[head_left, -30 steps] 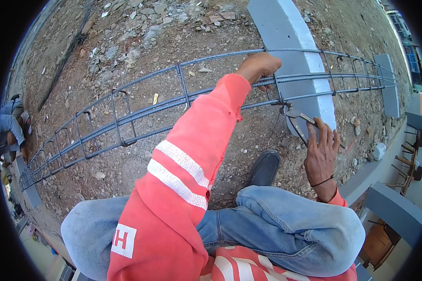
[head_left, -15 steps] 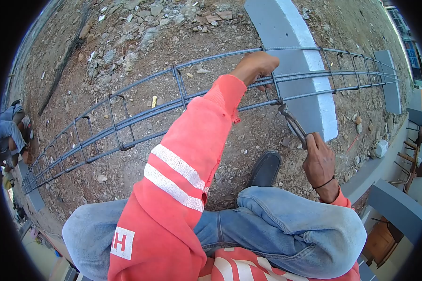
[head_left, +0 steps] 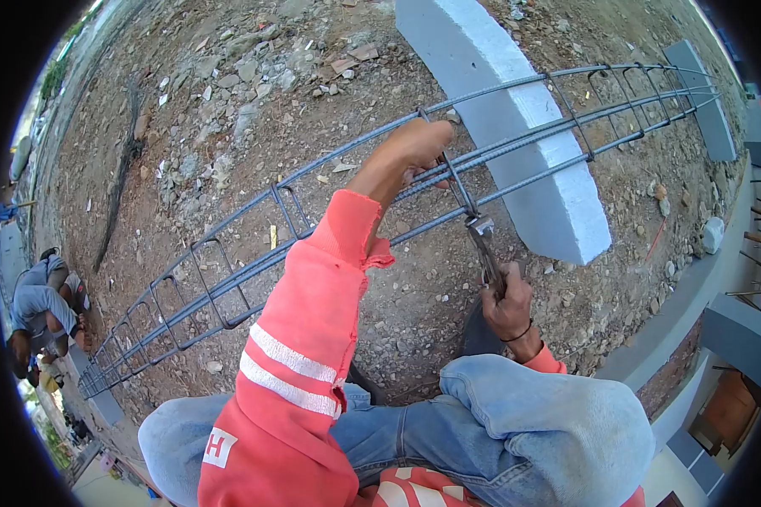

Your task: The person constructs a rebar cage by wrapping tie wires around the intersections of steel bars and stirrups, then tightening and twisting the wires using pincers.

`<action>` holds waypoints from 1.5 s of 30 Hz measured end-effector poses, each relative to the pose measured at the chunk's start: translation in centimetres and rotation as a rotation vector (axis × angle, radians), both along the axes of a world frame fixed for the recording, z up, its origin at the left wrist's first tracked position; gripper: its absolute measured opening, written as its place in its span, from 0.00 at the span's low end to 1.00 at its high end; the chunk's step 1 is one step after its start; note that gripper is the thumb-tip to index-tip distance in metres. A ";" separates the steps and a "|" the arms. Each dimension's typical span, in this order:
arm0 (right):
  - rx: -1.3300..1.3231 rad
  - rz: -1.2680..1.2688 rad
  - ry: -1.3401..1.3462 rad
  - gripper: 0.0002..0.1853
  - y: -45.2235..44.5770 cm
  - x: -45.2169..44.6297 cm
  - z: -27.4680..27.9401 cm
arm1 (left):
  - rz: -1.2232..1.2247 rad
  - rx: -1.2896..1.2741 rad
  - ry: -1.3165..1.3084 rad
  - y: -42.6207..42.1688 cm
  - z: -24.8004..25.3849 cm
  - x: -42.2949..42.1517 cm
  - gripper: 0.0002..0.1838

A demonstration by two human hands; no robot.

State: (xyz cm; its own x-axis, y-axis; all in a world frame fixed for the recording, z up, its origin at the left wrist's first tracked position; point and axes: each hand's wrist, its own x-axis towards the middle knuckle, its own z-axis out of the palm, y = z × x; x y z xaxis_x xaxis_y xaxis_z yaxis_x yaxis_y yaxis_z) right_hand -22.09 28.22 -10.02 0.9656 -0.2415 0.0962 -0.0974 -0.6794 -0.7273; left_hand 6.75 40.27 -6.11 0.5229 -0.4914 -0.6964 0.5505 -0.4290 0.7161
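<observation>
A long rebar cage (head_left: 228,276) of ribbed bars and square stirrups runs across the head view. My left hand (head_left: 418,149) is closed around a stirrup (head_left: 457,181) by the cage's middle bars, its fingertips partly hidden. Wrapped in my right hand (head_left: 509,306) are the handles of metal end-cutting pliers (head_left: 484,249). Their jaws touch the bottom corner of that same stirrup, where it meets the near bar. Whether wire sits in the jaws is too small to tell.
A grey concrete block (head_left: 524,144) lies under the cage, with another support (head_left: 703,101) at its far right end. Stony ground (head_left: 389,308) spreads around. At far left a co-worker (head_left: 46,296) crouches by the cage's other end. Wooden furniture (head_left: 725,410) stands at lower right.
The camera view has shifted and tilted, so the cage slopes more. Both hands appear further left, still on the same stirrup and pliers. The pliers now point more steeply upward.
</observation>
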 end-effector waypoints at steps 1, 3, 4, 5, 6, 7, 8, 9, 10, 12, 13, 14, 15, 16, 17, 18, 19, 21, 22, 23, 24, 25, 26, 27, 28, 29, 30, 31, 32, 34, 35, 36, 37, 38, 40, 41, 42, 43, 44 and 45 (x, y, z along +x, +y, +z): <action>0.105 0.029 0.073 0.15 0.1 -0.4 1.3 | -0.003 0.016 0.007 0.0 0.0 0.1 0.23; 0.214 0.059 0.151 0.21 0.4 -1.1 2.1 | -0.025 0.030 0.026 0.3 0.9 0.1 0.23; 0.411 0.079 0.240 0.25 0.3 -1.3 2.3 | -0.050 0.032 0.038 0.3 1.5 0.1 0.24; 0.605 0.101 0.325 0.29 0.1 -1.4 2.5 | -0.047 0.027 0.035 0.4 1.5 0.1 0.24; 0.798 0.124 0.407 0.33 -0.1 -1.3 2.7 | -0.064 0.015 0.024 0.5 1.3 0.2 0.24; 0.793 0.127 0.401 0.33 -0.4 -1.1 2.7 | -0.085 0.004 0.012 0.5 1.2 0.3 0.25; 1.072 0.169 0.460 0.33 -0.8 -1.1 2.6 | -0.088 0.002 0.007 0.4 1.0 0.3 0.25; 1.353 0.210 0.517 0.33 -1.3 -1.1 2.4 | -0.045 0.010 -0.003 0.2 0.6 0.2 0.25; 1.634 0.255 0.575 0.33 -1.8 -1.1 2.2 | 0.001 0.018 -0.012 0.1 0.6 -0.1 0.24; 2.190 0.348 0.693 0.33 -2.9 -0.4 2.3 | 0.031 0.006 -0.043 -0.2 0.7 -0.4 0.24; 1.943 0.359 0.760 0.30 -3.6 -0.2 2.9 | 0.058 -0.004 -0.066 -0.1 0.6 -0.7 0.23; 1.936 0.354 0.771 0.30 -3.6 -0.6 3.5 | 0.065 -0.011 -0.060 0.0 0.5 -0.6 0.23; 1.391 0.235 0.743 0.26 -3.3 -0.6 5.0 | 0.012 -0.029 -0.048 0.0 0.3 -0.2 0.22; 0.849 0.124 0.682 0.22 -3.1 -0.7 6.4 | -0.041 -0.048 -0.036 0.0 0.3 0.0 0.22; 0.296 0.130 0.571 0.17 -3.2 -1.1 7.4 | -0.034 -0.058 -0.033 0.0 0.4 0.0 0.22; 0.285 0.131 0.575 0.17 -3.0 -1.1 8.3 | -0.015 -0.022 -0.038 -0.2 0.5 -0.1 0.22; -0.077 0.062 0.413 0.15 -2.8 -1.1 9.1 | 0.002 0.014 -0.042 -0.3 0.8 -0.3 0.22; -0.429 -0.007 0.294 0.15 -2.5 -0.8 11.5 | 0.018 0.014 -0.063 -0.4 1.3 -0.3 0.22; -0.435 0.002 0.296 0.15 -2.5 -0.7 11.8 | 0.029 0.026 -0.076 -0.2 1.3 -0.5 0.22; -0.396 0.006 0.355 0.14 -2.4 -0.9 12.0 | 0.031 0.023 -0.070 -0.1 1.4 -0.8 0.22; -0.357 0.008 0.409 0.13 -2.4 -0.9 12.1 | 0.043 -0.012 -0.063 -0.1 1.4 -0.8 0.22; -0.360 0.010 0.411 0.13 -2.4 -0.9 11.7 | 0.058 -0.045 -0.055 0.1 1.8 -0.9 0.22; -0.310 -0.004 0.439 0.11 -2.4 -1.0 10.7 | 0.063 -0.045 -0.050 0.2 2.1 -0.9 0.22; -0.259 -0.017 0.465 0.10 -2.5 -1.0 9.4 | 0.045 -0.038 -0.049 0.3 2.5 -0.8 0.21; -0.256 -0.016 0.468 0.10 -2.1 -1.2 7.1 | 0.023 -0.029 -0.046 0.4 2.6 -0.9 0.21; -0.143 -0.096 0.326 0.11 -1.2 -1.3 4.0 | 0.020 -0.025 -0.046 0.4 2.6 -0.9 0.21; -0.028 -0.174 0.180 0.12 -0.5 -1.2 1.4 | 0.030 -0.029 -0.040 0.5 2.6 -0.9 0.21; -0.018 -0.176 0.179 0.12 0.0 -1.2 -0.8 | 0.038 -0.028 -0.034 0.5 2.5 -0.8 0.20; 0.011 -0.216 0.161 0.10 0.4 -1.1 -2.8 | 0.035 -0.015 -0.039 0.4 2.0 -0.6 0.20; 0.061 -0.259 0.140 0.09 1.0 -0.3 -3.8 | -0.010 0.008 -0.088 0.2 1.2 -0.2 0.20; 0.078 -0.250 0.109 0.08 1.0 -0.4 -3.9 | -0.024 0.022 -0.090 0.2 0.8 -0.2 0.20; 0.088 -0.246 0.079 0.08 1.0 -0.6 -3.3 | 0.015 0.010 -0.057 0.2 0.9 -0.4 0.20; 0.093 -0.263 0.075 0.08 0.7 -0.8 -2.6 | 0.054 -0.008 -0.026 0.1 1.2 -0.5 0.21; 0.085 -0.193 0.095 0.09 0.4 -0.7 -1.9 | 0.041 -0.007 -0.036 -0.3 0.9 -0.2 0.21; 0.085 -0.117 0.110 0.09 -0.2 -0.8 -0.6 | -0.014 0.044 -0.054 -0.1 0.4 0.2 0.24; 0.421 -0.075 0.363 0.11 -0.8 -1.4 0.1 | -0.058 0.031 -0.005 0.3 1.2 0.2 0.25; 0.758 -0.028 0.619 0.13 -1.4 -1.9 1.3 | -0.061 0.040 -0.004 0.4 1.3 0.1 0.25; 1.323 0.135 0.797 0.13 -2.4 -1.1 4.3 | -0.062 0.056 -0.006 0.4 1.3 0.0 0.25; 1.322 0.133 0.792 0.13 -3.4 -1.5 3.5 | -0.063 0.064 -0.011 0.3 1.5 -0.1 0.25; 1.687 0.249 0.872 0.16 -4.5 -1.8 1.8 | -0.065 0.057 -0.022 0.1 1.5 0.1 0.25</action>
